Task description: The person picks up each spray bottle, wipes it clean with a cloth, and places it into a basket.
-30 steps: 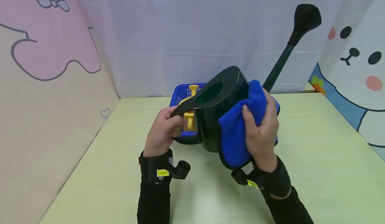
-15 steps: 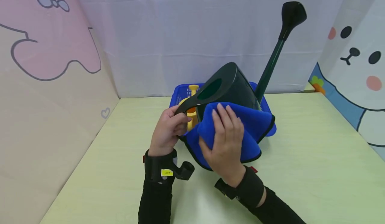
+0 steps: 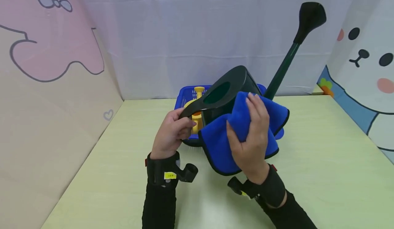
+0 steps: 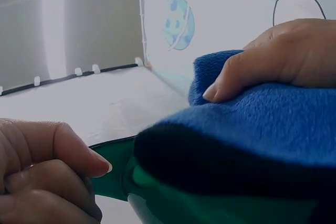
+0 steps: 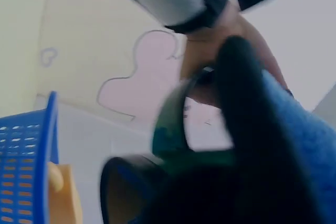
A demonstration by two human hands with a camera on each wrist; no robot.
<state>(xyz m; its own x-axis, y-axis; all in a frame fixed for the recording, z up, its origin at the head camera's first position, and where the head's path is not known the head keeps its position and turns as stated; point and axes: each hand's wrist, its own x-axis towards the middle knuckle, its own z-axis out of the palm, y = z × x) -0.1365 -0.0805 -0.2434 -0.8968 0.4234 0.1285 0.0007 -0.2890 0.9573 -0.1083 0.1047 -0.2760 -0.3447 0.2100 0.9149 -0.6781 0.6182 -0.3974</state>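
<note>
A dark green watering can (image 3: 243, 80) is held tilted above the table in the head view, its long spout (image 3: 283, 70) pointing up to the right. My left hand (image 3: 170, 133) grips the end of its handle (image 3: 200, 104). Against the can's side, my right hand (image 3: 253, 143) holds a blue cloth (image 3: 217, 147) with black edging, bunched between thumb and fingers. The cloth hides much of the can's lower body. In the left wrist view, the right thumb (image 4: 226, 85) presses on a fold of the cloth, close to the green can (image 4: 178, 205).
Behind the can stands a blue plastic basket (image 3: 184, 95) with yellow toy-like pieces (image 3: 197, 124) inside. The pale table (image 3: 129, 174) meets a white cloth backdrop (image 3: 184, 34) at the back. Cartoon-printed panels (image 3: 55, 119) flank both sides.
My right hand moved the cloth from the can's right side leftward and down, then back up to the right. The can tipped slightly and swung back; the left hand kept its grip.
</note>
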